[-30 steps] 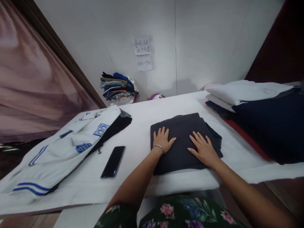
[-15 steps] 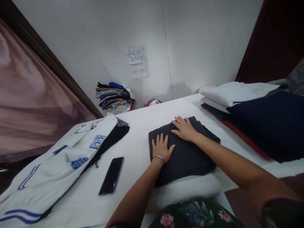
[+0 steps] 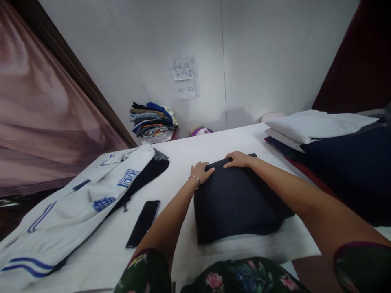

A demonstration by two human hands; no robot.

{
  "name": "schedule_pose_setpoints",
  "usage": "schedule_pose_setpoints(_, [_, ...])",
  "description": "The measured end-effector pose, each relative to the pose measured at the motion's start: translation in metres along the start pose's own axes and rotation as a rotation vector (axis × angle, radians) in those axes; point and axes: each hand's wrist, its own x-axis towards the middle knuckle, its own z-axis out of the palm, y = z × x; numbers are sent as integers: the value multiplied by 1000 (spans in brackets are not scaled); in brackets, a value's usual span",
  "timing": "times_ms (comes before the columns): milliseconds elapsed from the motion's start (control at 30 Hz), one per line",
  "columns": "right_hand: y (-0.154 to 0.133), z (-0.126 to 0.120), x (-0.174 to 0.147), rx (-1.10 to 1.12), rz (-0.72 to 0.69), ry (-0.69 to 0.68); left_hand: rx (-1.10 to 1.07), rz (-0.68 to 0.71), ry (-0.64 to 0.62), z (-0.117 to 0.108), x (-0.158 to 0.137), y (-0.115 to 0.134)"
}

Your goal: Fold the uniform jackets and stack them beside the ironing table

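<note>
A folded dark garment (image 3: 238, 203), near black, lies flat on the white-covered table (image 3: 175, 179) in front of me. My left hand (image 3: 201, 172) grips its far left corner, thumb on top and fingers over the edge. At the far edge, a little to the right, my right hand (image 3: 238, 159) is closed on the cloth with its fingertips curled out of sight. What kind of garment it is, I cannot tell. Left of it lies a black phone (image 3: 143, 224), partly behind my left forearm.
White garments with blue stripes and prints (image 3: 82, 215) spread over the table's left side. At right stands a pile of folded clothes, with white cloth (image 3: 317, 122) and navy cloth (image 3: 345, 171). A clothes stack (image 3: 154, 122) sits beyond the far edge, below paper notes (image 3: 185, 69).
Both hands have slid from the garment's top to its far edge and closed there, the left moving away from me. My view has shifted slightly to the left.
</note>
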Motion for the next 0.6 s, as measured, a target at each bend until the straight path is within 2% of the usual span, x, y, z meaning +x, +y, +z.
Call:
schedule_pose_setpoints(67, [-2, -4, 0, 26, 14, -26, -58, 12, -56, -2, 10, -5])
schedule_pose_setpoints(233, [-1, -10, 4, 30, -7, -76, -148, 54, -37, -4, 20, -11])
schedule_pose_setpoints(300, [3, -8, 9, 10, 32, -130, -122, 67, -93, -1, 26, -13])
schedule_pose_setpoints(400, [9, 1, 17, -133, 140, -197, -74, 31, -182, 8, 40, -16])
schedule_pose_setpoints(467, [15, 8, 21, -210, 200, -211, -52, -1, -214, 14, 48, -17])
schedule_pose_setpoints(600, [25, 20, 23, -228, 251, -204, -33, -42, -233, 22, 53, -16])
